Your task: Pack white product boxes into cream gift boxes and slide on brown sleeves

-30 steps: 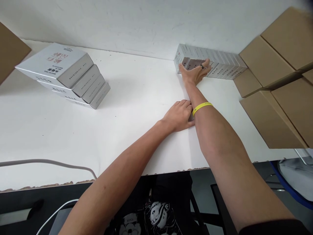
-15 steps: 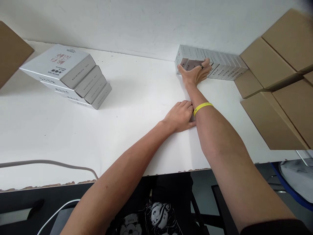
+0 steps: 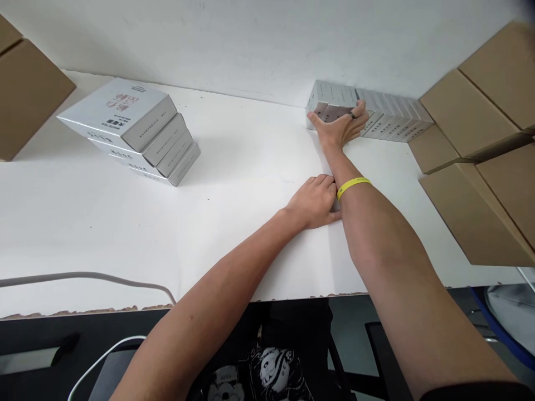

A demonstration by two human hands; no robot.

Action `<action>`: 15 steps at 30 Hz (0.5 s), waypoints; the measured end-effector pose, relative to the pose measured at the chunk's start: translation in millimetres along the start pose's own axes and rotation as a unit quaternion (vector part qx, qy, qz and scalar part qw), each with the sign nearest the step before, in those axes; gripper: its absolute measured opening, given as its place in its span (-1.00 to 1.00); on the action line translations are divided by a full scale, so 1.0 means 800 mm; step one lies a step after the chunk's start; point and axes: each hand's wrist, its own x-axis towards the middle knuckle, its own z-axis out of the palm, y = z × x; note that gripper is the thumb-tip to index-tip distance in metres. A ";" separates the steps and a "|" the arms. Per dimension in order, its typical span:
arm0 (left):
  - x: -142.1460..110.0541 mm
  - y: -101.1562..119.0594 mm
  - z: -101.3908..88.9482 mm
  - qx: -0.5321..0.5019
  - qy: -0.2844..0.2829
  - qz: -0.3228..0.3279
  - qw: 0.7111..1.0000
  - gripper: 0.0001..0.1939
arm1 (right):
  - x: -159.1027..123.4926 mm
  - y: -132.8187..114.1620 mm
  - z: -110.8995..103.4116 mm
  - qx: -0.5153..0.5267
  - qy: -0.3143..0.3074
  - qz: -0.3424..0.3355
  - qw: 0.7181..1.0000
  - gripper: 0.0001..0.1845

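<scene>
head view: right hand (image 3: 339, 129) spread wide across the front of a row of white boxes (image 3: 395, 111), thumb tip at the left-hand end, forefinger crooked near the top edge; cannot tell how firmly it grips. dark ring (image 3: 353, 115) on one finger, yellow wristband (image 3: 352, 185) below. left hand (image 3: 313, 201) low over the table, fingers curled, right up against the right forearm; cannot tell whether anything is inside it.

the row sits at the back of the white table (image 3: 234, 167), boxes side by side along the wall (image 3: 209, 44); a dark seam shows on top near the forefinger. right-hand end reaches brown cartons (image 3: 476, 217), piled along that side.

well apart, to the left: slightly stepped stack of four white boxes (image 3: 146, 125), red print on the top one. beyond it, another carton (image 3: 33, 94). grey cable (image 3: 104, 275) near the table's front edge.
</scene>
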 end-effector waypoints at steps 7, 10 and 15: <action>0.000 -0.002 0.003 0.018 0.006 -0.018 1.000 -0.52 | 0.014 -0.026 0.027 0.027 -0.053 -0.020 0.998 0.18; 0.001 -0.003 0.004 0.026 0.011 -0.024 0.999 -0.52 | 0.011 -0.037 0.027 0.038 -0.029 0.021 0.999 0.17; 0.001 0.001 0.004 0.025 0.023 -0.003 0.999 -0.54 | -0.007 -0.020 -0.002 0.093 -0.045 -0.019 0.994 0.14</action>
